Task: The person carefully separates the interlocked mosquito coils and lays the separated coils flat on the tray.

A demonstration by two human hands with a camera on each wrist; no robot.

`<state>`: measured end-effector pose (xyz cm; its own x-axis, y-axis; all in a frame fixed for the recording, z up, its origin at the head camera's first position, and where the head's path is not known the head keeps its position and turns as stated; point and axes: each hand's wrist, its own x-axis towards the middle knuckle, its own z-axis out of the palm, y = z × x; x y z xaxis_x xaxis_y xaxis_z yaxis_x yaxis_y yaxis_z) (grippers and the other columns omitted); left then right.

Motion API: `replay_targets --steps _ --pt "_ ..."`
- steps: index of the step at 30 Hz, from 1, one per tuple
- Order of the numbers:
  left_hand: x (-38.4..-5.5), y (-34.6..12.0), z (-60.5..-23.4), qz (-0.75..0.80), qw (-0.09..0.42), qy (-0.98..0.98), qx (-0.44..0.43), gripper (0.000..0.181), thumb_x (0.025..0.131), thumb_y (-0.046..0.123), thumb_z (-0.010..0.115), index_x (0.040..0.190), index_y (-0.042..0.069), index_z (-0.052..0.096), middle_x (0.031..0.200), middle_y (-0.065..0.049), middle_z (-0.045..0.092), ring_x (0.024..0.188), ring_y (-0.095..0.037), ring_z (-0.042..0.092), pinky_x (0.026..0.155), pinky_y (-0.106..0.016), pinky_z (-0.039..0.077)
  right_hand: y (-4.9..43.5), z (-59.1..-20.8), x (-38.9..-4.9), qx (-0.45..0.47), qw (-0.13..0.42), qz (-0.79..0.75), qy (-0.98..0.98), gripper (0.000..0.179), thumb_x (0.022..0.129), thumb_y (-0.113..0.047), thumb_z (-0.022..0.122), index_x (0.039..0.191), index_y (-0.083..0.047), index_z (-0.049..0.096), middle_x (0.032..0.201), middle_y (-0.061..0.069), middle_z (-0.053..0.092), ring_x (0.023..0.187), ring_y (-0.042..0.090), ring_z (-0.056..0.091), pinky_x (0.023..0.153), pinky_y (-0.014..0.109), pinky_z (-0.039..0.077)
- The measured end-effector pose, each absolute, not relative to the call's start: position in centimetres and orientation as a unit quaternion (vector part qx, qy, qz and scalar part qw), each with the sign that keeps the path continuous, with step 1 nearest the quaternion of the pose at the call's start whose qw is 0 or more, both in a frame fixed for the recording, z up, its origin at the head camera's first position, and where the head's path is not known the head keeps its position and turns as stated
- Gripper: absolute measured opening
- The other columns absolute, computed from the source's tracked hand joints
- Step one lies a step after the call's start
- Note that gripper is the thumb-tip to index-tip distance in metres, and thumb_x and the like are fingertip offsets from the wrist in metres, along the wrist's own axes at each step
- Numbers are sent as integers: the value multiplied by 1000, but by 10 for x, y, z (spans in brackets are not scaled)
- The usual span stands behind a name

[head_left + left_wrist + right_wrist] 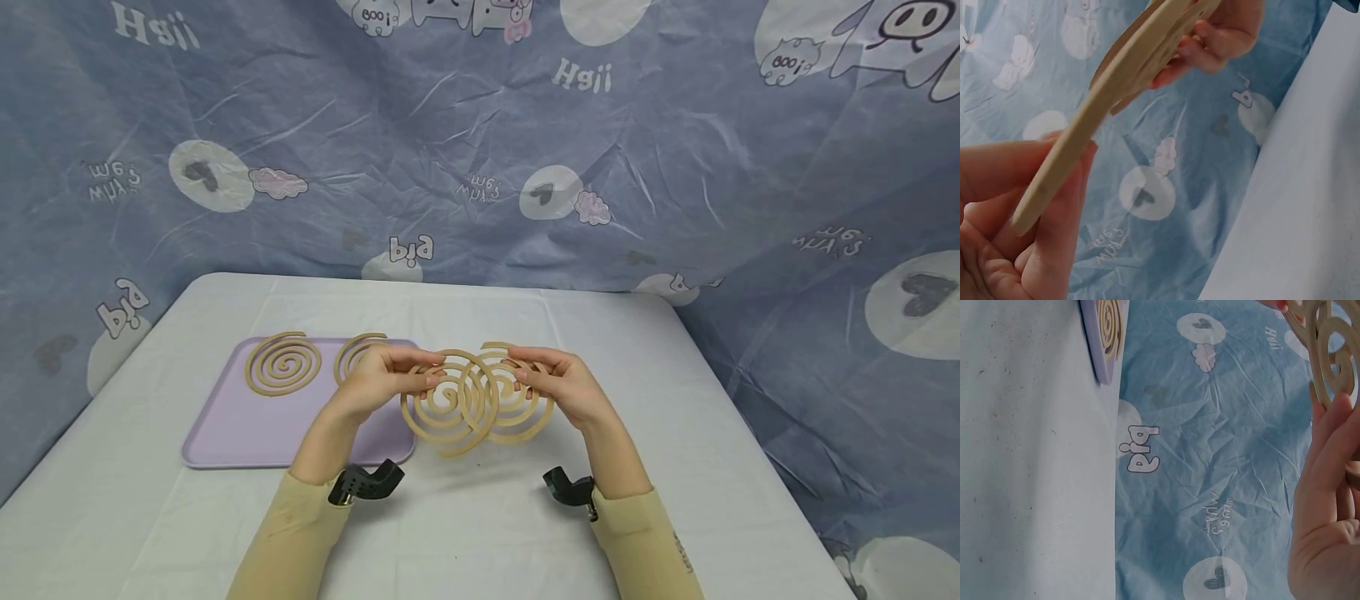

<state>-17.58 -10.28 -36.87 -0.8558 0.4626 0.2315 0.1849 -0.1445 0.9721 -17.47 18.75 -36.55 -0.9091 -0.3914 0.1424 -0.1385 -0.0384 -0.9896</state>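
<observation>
Two tan mosquito coils are held up above the white table, overlapping at their middles in the head view. My left hand (367, 383) pinches the left coil (448, 450) between thumb and fingers at its left side. On the opposite side, my right hand (566, 387) grips the right coil (517, 439). The left wrist view shows a coil (1085, 122) nearly edge-on in the left fingers, close to the other one. Whether the two are interlocked or merely overlap, I cannot tell. In the right wrist view, the spiral (1339, 378) rises above the right fingertips.
A lilac tray (300, 429) lies on the table (480, 533) at left. One mosquito coil (283, 364) rests at its back left; another (363, 337) is partly hidden behind my left hand. A patterned blue cloth (450, 125) hangs behind the table.
</observation>
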Motion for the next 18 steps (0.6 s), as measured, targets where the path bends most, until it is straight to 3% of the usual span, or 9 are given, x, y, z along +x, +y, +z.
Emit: replay_targets --steps 7,14,18 --pt "-176 -96 -370 737 53 641 208 33 82 -8 65 112 -18 57 82 2 70 63 -8 60 58 -20 50 181 -362 -172 -164 33 -714 680 33 88 1 63 121 5 60 109 1 66 72 10 61 59 20 50" --pt "-175 -88 -366 790 -3 601 126 36 81 -10 65 115 -19 55 83 1 71 71 -9 66 60 -20 53 174 -362 -171 -136 -35 -746 651 30 87 2 63 117 -2 64 108 0 67 74 10 65 58 20 52" --pt "-176 -85 -366 806 -26 584 90 30 81 -7 67 111 -9 64 78 3 71 62 -9 64 59 -20 53 172 -364 -171 -134 -54 -765 627 29 87 4 62 115 -6 66 110 2 66 76 11 66 61 21 54"
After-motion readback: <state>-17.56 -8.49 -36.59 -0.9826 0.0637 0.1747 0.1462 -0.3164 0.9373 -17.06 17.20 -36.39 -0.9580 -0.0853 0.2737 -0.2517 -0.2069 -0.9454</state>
